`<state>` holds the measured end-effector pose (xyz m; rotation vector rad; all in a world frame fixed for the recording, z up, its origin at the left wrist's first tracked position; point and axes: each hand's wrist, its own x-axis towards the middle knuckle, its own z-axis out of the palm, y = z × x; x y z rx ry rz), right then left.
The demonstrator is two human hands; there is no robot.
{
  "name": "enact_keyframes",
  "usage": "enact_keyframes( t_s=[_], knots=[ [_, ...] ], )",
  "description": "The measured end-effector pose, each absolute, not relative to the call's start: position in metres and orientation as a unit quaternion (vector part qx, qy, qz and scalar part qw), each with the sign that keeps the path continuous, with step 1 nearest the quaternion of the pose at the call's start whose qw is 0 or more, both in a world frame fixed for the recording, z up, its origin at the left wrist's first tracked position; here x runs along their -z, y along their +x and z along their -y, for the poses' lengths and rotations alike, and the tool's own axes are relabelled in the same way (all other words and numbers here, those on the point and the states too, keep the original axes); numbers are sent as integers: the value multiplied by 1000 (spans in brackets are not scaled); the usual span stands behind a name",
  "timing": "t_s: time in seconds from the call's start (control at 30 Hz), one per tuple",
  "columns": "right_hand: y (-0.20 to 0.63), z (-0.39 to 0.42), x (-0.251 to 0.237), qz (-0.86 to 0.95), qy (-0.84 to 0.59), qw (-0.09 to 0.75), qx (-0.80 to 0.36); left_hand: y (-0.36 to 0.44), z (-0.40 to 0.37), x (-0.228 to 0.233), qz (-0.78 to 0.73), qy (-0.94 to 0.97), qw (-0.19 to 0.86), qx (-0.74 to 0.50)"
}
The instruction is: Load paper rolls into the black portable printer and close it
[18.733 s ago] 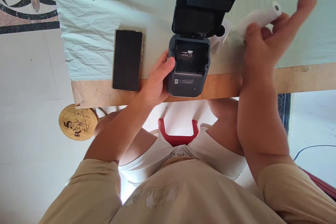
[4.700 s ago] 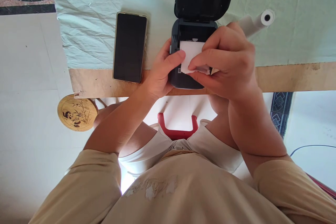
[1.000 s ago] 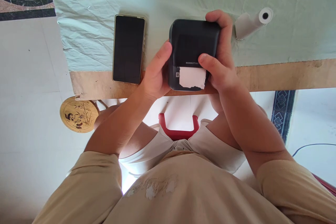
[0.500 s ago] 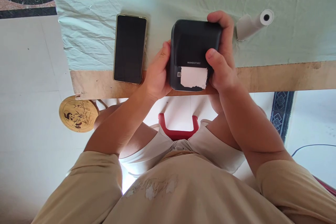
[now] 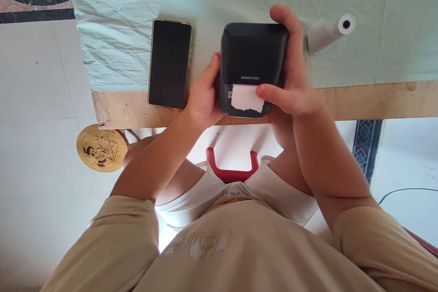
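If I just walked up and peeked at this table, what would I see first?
You'd spot the dark label printer at the table's near edge, lid shut, with a torn strip of white paper sticking out of its front. The left hand grips its left side, and the right hand wraps its right side, thumb on the paper. A black phone lies to the printer's left, and a paper roll to its right on the pale green cloth.
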<state>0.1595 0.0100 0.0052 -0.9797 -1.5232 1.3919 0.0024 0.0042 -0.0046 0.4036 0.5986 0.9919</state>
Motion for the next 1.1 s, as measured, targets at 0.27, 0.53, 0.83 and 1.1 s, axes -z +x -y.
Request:
enact_keyframes(
  t_s=[0.27, 0.53, 0.83, 1.1],
  knots=[
    [174, -15, -22, 736, -483, 401, -254, 4, -2, -7, -269, 231, 817, -454],
    [157, -8, -38, 581, -532, 576, -218, 4, -2, -3, -297, 294, 797, -436],
    [162, -8, -39, 783, -554, 258, -120, 6, -1, -7, -291, 284, 798, -444],
    [162, -5, -58, 808, -562, 98, -144, 6, 1, -9, -297, 293, 799, -433]
  ],
)
